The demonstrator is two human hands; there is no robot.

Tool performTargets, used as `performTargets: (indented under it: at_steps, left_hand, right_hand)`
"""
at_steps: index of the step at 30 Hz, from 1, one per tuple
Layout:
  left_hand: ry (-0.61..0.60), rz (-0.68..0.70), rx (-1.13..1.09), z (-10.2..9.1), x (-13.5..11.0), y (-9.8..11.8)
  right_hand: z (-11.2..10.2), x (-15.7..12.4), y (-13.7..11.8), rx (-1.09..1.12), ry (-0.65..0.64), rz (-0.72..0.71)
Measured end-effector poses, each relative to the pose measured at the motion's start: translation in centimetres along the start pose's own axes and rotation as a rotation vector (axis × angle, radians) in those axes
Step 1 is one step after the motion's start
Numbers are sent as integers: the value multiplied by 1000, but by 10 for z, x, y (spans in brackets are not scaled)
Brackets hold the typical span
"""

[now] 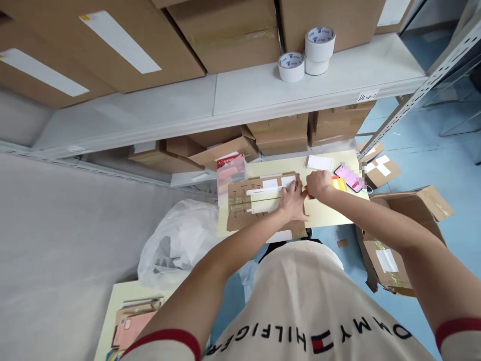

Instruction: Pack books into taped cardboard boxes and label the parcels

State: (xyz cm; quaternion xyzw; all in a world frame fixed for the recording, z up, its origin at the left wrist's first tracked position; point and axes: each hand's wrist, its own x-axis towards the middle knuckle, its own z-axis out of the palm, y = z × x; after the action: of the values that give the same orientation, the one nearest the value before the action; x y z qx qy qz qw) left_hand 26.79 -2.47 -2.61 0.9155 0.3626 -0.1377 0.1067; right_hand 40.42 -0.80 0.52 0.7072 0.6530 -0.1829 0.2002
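A flat cardboard box (pixel 244 200) with white labels and tape along its seam lies on a pale yellow table (pixel 338 210). My left hand (pixel 295 203) rests flat on the box's right end, fingers spread. My right hand (pixel 318 183) is closed just beyond the box's right edge, gripping a small red and yellow object that I cannot make out. A phone (pixel 350 178) with a pink screen lies to the right of that hand.
A white paper slip (pixel 319 162) lies on the table's far side. Tape rolls (pixel 306 54) sit on the white shelf (pixel 263 95) above, under large cartons. An open carton (pixel 398 235) stands on the floor at right, a plastic bag (pixel 176 240) at left.
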Motion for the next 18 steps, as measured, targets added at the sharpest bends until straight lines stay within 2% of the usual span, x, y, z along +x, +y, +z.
performTargets:
  at_steps: [3, 6, 11, 15, 17, 18]
  left_hand:
    - [-2, -15, -7, -1, -3, 0]
    - [33, -3, -24, 3, -2, -2]
    - [26, 244, -38, 10, 8, -8]
    - [39, 390, -98, 13, 8, -19]
    - [80, 368, -141, 14, -2, -29]
    - [109, 303, -155, 14, -9, -35]
  right_hand:
    - [21, -3, 14, 10, 4, 2]
    - [43, -9, 42, 41, 28, 52]
    - [94, -22, 81, 247, 123, 245]
    - [143, -25, 79, 400, 223, 239]
    - [162, -23, 73, 436, 272, 233]
    - [169, -21, 69, 445, 290, 227]
